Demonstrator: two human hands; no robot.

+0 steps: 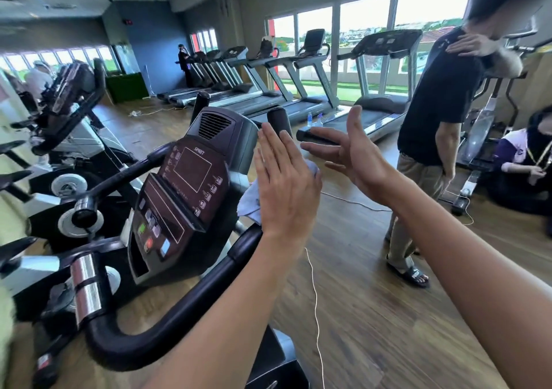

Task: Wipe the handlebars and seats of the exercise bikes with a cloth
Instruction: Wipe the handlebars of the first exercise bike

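Your light blue cloth [251, 200] is squished between your left hand [286, 185] and the side of the bike's console [185, 185], fingers flat and straight against it. Your right hand [355, 152] floats just beside it, fingers spread, holding nothing. The black handlebar [167, 305] curves below, with treadmills [373, 89] along the windows behind.

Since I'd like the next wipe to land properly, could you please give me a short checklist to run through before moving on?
1. Cloth in hand: cannot tell; it sits behind the flat left hand.
2. Right hand free: ok, open, empty.
3. Upright handlebar grip within reach: ok, by the left fingertips.
4. Console unobstructed: ok.
5. Bystander clear of the bike: ok, standing apart.
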